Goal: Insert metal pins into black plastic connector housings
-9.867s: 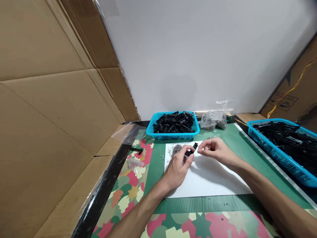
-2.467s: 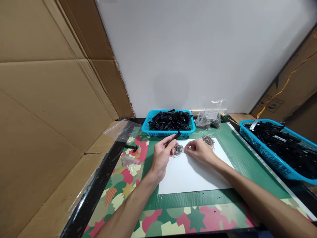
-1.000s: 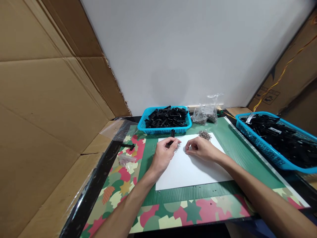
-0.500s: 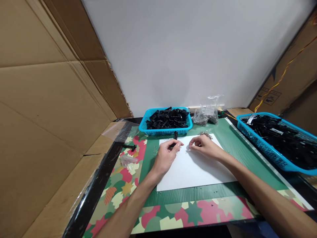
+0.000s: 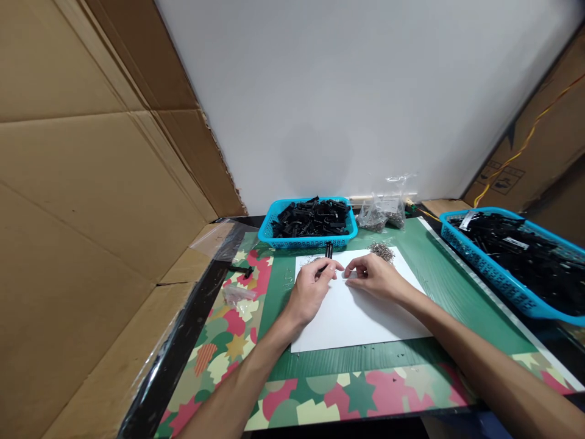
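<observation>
My left hand (image 5: 312,288) is closed on a slim black plastic part (image 5: 329,250), whose upper end sticks up past the fingers. Just to its right, my right hand (image 5: 372,275) is curled over the white sheet (image 5: 365,323), thumb and forefinger near each other; anything between them is too small to make out. The fingertips of both hands are close together. Behind my right hand lies a pile of small metal pieces (image 5: 382,251) on the sheet. A few more tiny pieces lie by my left hand.
A blue basket (image 5: 307,243) of black parts stands at the back, with clear bags of metal pieces (image 5: 381,213) beside it. Another blue basket (image 5: 498,288) of black parts is at the right. A black part (image 5: 241,270) and a small plastic bag (image 5: 239,295) lie at the left.
My right hand has moved slightly left, closer to my left hand. The black part in my left hand stands a little further right. The whole view has shifted slightly.
</observation>
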The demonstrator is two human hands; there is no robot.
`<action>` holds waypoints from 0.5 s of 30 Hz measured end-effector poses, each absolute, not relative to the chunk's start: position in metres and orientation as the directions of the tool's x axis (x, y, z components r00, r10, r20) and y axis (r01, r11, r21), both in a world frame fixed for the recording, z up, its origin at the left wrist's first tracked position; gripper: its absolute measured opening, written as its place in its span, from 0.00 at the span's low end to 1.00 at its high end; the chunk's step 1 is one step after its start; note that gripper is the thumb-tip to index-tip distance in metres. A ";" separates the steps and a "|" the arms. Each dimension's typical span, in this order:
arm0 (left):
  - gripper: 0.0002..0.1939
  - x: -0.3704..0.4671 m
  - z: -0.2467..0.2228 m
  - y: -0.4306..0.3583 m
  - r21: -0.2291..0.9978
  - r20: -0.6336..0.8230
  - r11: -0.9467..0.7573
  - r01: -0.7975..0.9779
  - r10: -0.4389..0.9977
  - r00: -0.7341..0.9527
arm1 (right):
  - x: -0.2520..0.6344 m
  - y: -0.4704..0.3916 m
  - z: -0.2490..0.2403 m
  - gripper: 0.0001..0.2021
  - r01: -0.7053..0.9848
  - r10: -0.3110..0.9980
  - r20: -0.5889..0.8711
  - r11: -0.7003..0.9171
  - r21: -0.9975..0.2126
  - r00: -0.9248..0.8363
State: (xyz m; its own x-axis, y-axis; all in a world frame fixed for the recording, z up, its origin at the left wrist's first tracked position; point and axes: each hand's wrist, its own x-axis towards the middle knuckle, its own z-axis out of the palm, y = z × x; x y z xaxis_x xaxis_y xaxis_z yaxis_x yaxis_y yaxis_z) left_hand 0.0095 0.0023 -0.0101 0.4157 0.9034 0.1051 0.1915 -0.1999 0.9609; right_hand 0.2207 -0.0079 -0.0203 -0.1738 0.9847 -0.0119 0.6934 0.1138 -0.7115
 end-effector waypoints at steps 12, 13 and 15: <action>0.18 0.010 -0.009 0.000 0.958 0.087 -0.193 0.214 0.902 0.424 | 0.229 -0.007 -0.017 0.11 0.633 0.961 0.008 0.188 -0.751 -0.276; 0.18 0.010 -0.009 0.000 0.955 0.089 -0.198 0.220 0.902 0.423 | 0.231 -0.006 -0.017 0.12 0.618 0.957 0.016 0.199 -0.761 -0.288; 0.18 0.010 -0.008 0.000 0.953 0.096 -0.205 0.225 0.903 0.420 | 0.236 -0.004 -0.016 0.13 0.602 0.961 0.022 0.191 -0.776 -0.276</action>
State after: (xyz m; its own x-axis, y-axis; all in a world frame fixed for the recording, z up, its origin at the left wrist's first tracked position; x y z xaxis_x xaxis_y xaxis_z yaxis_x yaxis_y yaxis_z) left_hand 0.0097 0.0004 -0.0079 0.4197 0.9026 0.0957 0.2246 -0.2055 0.9525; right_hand 0.2363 -0.0044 -0.0163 -0.2763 0.9608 0.0219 0.6015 0.1907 -0.7758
